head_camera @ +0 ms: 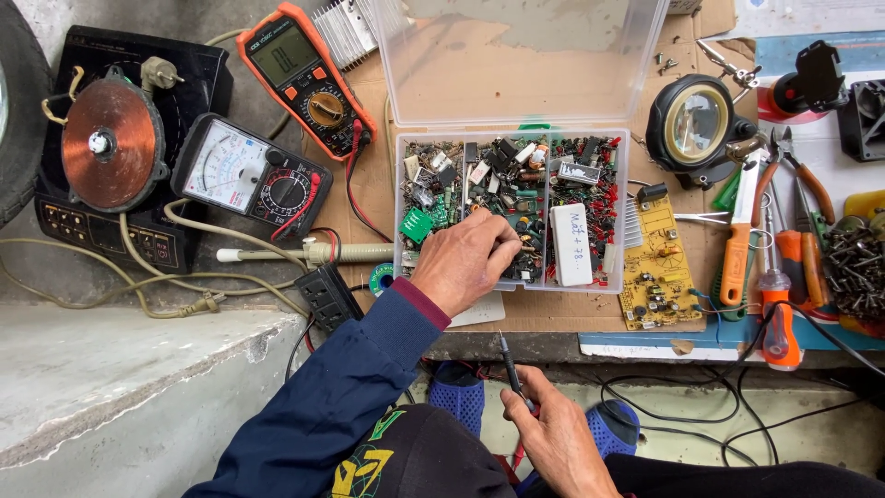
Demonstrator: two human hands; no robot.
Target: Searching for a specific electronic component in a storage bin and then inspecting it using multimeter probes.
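My left hand (466,261) reaches into the middle compartment of a clear plastic parts box (513,210) full of small electronic components, its fingers curled down among the parts. Whether a part is pinched between them is hidden. Low in the view, over my lap, my right hand (560,433) is closed around a thin black probe (510,364) whose tip points up toward the box. A yellow circuit board (656,267) lies just right of the box.
An orange digital multimeter (307,77) and a black analog meter (249,177) sit left of the box, beside a copper coil (111,143). A round magnifier (696,123), screwdrivers (737,242), pliers and a pile of screws (855,269) crowd the right. Cables trail below the bench edge.
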